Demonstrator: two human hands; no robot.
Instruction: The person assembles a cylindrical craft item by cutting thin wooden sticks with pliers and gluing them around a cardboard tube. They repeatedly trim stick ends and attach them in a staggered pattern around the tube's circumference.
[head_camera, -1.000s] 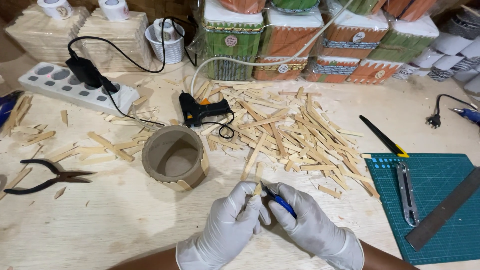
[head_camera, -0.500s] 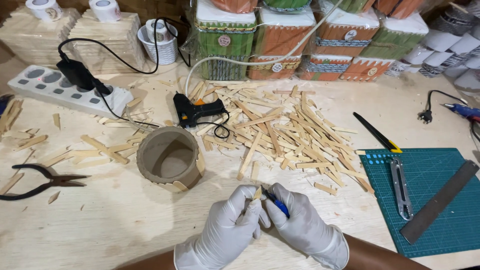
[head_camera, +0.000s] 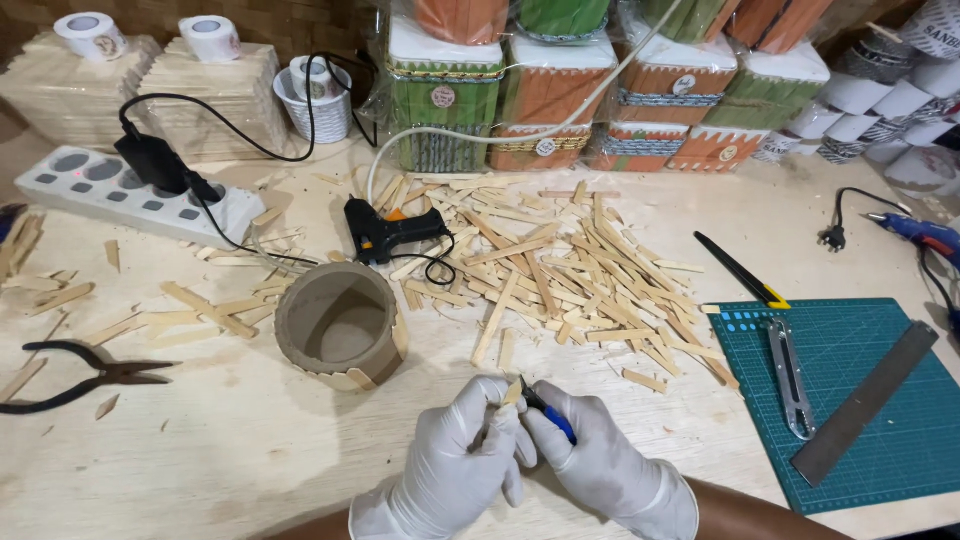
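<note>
Since a moment ago, both hands have stayed low at the near edge of the surface (head_camera: 200, 460), pressed together over the same small stick, and nothing around them has shifted.

That wooden stick (head_camera: 513, 392) is a short, pale sliver, standing nearly upright between my two hands, only its tip showing above the gloves. My left hand (head_camera: 455, 450) wears a white glove, its fingers curled shut around the lower part of the stick. My right hand (head_camera: 600, 465), also gloved, has its fingers closed on a blue-handled cutter (head_camera: 550, 412) whose dark tip touches the stick near the top. Both wrists come in from the bottom edge, knuckles up, the hands touching each other.

Just beyond my left hand stands a cardboard ring (head_camera: 340, 325), open at the top, with flat sticks glued along its lower side. Beyond my right hand lies a loose pile of sticks (head_camera: 570, 270), spread wide. A black glue gun (head_camera: 385, 230) lies at the far edge of the pile, its cord running to a white power strip (head_camera: 120, 190). Black pliers (head_camera: 80, 372) lie well off to the left. To the right lies a green cutting mat (head_camera: 850, 370) carrying a metal knife (head_camera: 790, 380) and a steel ruler (head_camera: 865, 400). Decorated boxes (head_camera: 600, 90) line the back. Nothing stands between my hands and the ring.
</note>
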